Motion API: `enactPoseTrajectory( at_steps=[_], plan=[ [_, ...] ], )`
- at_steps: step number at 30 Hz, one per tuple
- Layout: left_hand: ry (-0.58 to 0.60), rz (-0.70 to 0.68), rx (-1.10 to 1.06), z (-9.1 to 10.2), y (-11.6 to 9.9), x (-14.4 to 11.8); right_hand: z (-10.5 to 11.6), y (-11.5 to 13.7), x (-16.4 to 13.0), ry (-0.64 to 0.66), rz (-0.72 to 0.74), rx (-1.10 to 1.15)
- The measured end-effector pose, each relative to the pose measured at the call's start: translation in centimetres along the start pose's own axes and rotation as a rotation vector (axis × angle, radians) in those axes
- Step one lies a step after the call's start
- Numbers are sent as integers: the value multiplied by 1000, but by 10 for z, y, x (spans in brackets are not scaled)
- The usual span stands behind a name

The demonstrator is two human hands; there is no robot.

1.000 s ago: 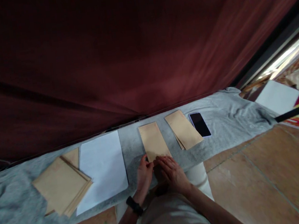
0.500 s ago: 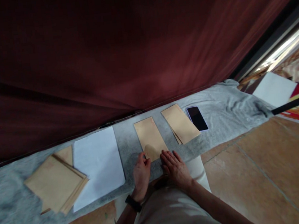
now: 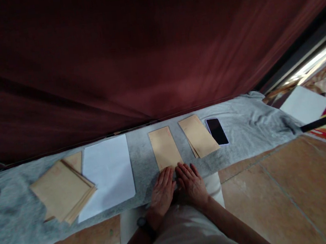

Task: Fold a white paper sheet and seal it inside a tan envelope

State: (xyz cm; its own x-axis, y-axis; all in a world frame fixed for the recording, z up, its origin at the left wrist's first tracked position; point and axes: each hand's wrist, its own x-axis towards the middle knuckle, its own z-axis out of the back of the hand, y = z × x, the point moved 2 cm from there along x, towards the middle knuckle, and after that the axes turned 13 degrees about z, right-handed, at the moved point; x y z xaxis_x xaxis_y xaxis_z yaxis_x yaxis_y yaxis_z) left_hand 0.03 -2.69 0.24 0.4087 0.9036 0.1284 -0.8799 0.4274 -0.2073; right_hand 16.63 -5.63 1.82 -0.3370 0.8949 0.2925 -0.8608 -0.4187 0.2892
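A brown paper envelope (image 3: 165, 147) lies flat on the grey cloth in front of me, its near end under my fingers. My left hand (image 3: 162, 187), with a dark watch on the wrist, rests palm down with fingers stretched out on the envelope's near left edge. Beside it my right hand (image 3: 190, 182) lies flat on the near right corner, fingers slightly spread. Neither hand grips anything. The near edge of the envelope is partly hidden by the fingers.
To the right are a few overlapping brown envelopes (image 3: 198, 135) and a dark-screened phone (image 3: 217, 132). White paper (image 3: 110, 176) lies to the left, partly under a fanned pile of envelopes (image 3: 60, 190). Grey cloth (image 3: 240, 124) covers the narrow surface; a dark red curtain (image 3: 149, 60) hangs behind.
My left hand has gone from pinching the envelope's near left corner to lying flat along its near edge. The right hand stays flat on the near right corner.
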Motion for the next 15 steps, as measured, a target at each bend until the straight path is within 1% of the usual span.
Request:
enactPoseTrajectory(
  at_steps=[3,9,12,15],
  plan=[
    [-8,13,2,6,3,-5,2,-5,-1,-18,-21,7],
    [0,100,-24,13,7,-12,6,-13,-5,-11,-36,39],
    [26,114,-25,15,4,-8,2,-6,0,-16,-24,54],
    [55,134,18,17,-3,-3,-6,8,7,8,69,105]
  ],
)
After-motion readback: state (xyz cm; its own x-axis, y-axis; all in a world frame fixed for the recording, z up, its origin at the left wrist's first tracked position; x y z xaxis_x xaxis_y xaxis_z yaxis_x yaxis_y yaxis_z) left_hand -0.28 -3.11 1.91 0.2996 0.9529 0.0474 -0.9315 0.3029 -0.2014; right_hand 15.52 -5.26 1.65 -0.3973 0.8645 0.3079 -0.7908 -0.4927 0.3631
